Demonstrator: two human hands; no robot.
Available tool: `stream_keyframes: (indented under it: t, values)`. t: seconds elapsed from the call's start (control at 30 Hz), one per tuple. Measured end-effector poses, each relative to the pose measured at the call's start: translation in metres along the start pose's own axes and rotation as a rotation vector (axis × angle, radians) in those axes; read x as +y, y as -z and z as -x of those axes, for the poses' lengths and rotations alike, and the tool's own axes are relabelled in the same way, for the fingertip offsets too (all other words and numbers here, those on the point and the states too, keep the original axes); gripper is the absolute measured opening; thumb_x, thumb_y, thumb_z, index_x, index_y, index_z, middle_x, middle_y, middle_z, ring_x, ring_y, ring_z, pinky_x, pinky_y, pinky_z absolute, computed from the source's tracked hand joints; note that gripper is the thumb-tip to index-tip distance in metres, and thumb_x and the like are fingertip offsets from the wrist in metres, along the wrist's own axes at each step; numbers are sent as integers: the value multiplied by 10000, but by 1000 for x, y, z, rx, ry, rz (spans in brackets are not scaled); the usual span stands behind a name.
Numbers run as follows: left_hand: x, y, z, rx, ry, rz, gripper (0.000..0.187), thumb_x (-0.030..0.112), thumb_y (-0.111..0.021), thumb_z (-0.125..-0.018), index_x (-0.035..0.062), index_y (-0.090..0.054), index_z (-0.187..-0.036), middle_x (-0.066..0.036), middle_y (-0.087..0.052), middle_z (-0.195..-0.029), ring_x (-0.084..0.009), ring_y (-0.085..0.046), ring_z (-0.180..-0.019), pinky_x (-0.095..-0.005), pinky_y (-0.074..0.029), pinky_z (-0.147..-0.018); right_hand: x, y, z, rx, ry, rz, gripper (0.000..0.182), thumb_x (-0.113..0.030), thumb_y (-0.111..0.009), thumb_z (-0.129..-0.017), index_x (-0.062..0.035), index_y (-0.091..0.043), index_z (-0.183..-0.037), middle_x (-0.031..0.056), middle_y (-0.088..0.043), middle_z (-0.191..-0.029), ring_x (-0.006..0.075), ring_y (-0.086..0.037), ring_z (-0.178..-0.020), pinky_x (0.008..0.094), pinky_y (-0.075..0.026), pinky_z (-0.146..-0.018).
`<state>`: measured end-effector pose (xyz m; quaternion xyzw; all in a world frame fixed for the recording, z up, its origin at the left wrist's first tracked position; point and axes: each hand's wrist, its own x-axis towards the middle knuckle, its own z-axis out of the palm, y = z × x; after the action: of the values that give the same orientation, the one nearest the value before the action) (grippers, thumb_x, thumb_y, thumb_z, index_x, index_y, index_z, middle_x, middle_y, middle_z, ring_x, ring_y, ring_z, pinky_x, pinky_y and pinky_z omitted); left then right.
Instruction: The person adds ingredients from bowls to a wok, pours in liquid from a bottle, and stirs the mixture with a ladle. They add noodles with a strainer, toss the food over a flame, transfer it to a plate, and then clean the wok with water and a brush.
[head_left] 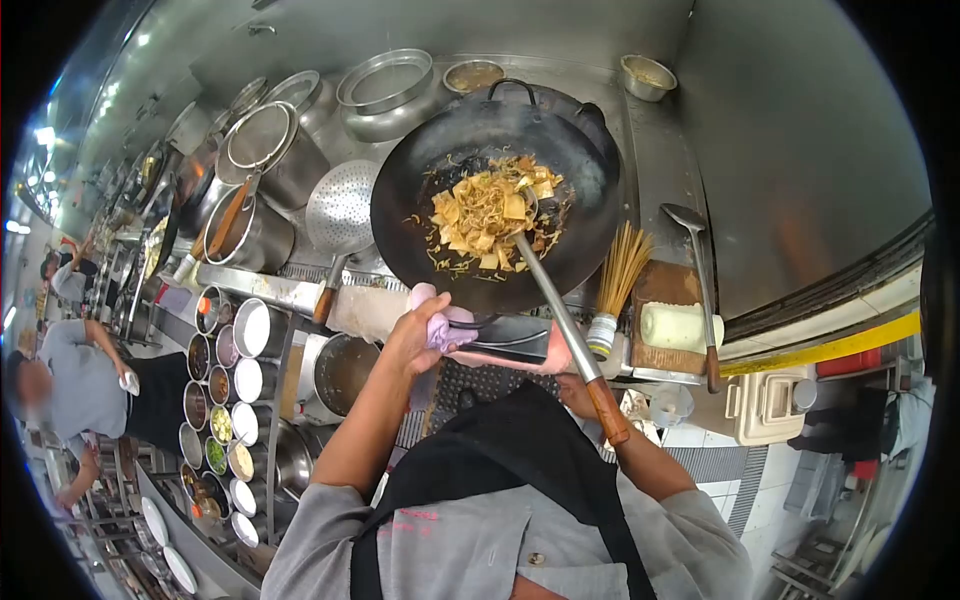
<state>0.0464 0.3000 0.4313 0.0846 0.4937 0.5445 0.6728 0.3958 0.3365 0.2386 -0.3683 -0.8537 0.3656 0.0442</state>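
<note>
A black wok (592,165) is tilted up over the stove, with fried noodles and tofu pieces (488,215) in it. My left hand (412,338) grips the wok's handle through a pink cloth (440,322). My right hand (574,388), partly hidden behind my apron, holds a long ladle (556,302) by its wooden grip. The ladle's bowl rests in the food.
A perforated skimmer (341,208) leans left of the wok. A bamboo brush (620,268) and a second ladle (699,285) lie to the right. Rows of seasoning bowls (226,402) stand at lower left, pots (262,150) and metal bowls (386,84) behind. A co-worker (72,382) stands far left.
</note>
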Motion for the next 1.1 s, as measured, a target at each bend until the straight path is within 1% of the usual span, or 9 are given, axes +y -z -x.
stream_keyframes:
  t: [0.1, 0.3, 0.4, 0.47, 0.57, 0.63, 0.73, 0.83, 1.1]
  values:
    - [10, -13, 12, 47, 15, -80, 358, 375, -615, -946, 162, -487, -1203, -137, -663, -1018, -315, -703, -759, -297, -462, -495, -41, 15, 4, 129, 85, 453, 295, -142, -436, -941, -19, -623, -1132, 149, -665, -1074, 344, -654, -985, 450, -528, -819]
    - [9, -9, 9, 5, 12, -52, 380, 300, -620, -917, 92, -528, -1221, -143, -673, -1050, -343, -705, -907, -286, -478, -508, -14, 1, 1, -18, -6, 288, 300, -171, -483, -937, -4, -607, -1153, 155, -668, -1028, 336, -661, -963, 440, -538, -822]
    - [4, -2, 6, -78, 72, 35, 424, 241, -612, -899, 14, -541, -1251, -166, -671, -1108, -364, -682, -1018, -274, -504, -530, 8, -20, -4, -28, -72, -185, 309, -208, -522, -945, 0, -600, -1160, 157, -670, -993, 326, -671, -925, 429, -556, -785]
    - [4, 2, 3, -135, 121, 113, 449, 210, -604, -892, -34, -540, -1263, -178, -664, -1147, -376, -662, -1079, -262, -519, -546, 16, -23, 8, -108, -290, -1020, 322, -232, -549, -950, 3, -595, -1165, 158, -671, -970, 319, -679, -899, 423, -568, -760]
    - [3, 8, 0, -137, 257, 245, 291, 145, -643, -851, 21, -599, -1111, -167, -664, -1110, -425, -649, -1091, -324, -489, -555, -11, 43, 30, -138, -457, -1587, 349, -269, -588, -957, 7, -588, -1171, 160, -673, -936, 309, -689, -860, 413, -587, -723]
    - [-4, 18, -9, -135, 230, 228, 237, 99, -629, -823, 17, -590, -1042, -175, -650, -1073, -390, -675, -970, -345, -506, -566, -98, 122, 34, 47, -452, -1506, 386, -307, -544, -1002, -11, -509, -1247, 143, -603, -1045, 245, -671, -818, 394, -614, -661]
    - [-3, 24, -15, -86, 150, 151, 189, 69, -609, -802, 17, -575, -981, -174, -649, -1020, -343, -673, -836, -337, -500, -549, -184, 173, 18, -6, -321, -1529, 362, -287, -564, -988, -7, -518, -1212, 114, -619, -998, 218, -673, -831, 363, -617, -649]
    - [21, 22, -16, -116, 113, 111, 157, 79, -590, -801, 31, -573, -949, -157, -663, -947, -307, -664, -753, -315, -484, -526, -206, 164, -31, 57, -393, -1316, 301, -186, -561, -973, 1, -507, -1203, 75, -600, -856, 173, -640, -709, 284, -551, -537]
    - [71, 31, -8, -314, 86, 16, 70, 71, -578, -822, 21, -573, -871, -133, -645, -785, -244, -648, -655, -305, -456, -488, -253, 166, -14, 292, -237, -1607, 385, -39, -569, -912, 34, -467, -1276, 16, -444, -676, 73, -416, -454, 220, -335, -358]
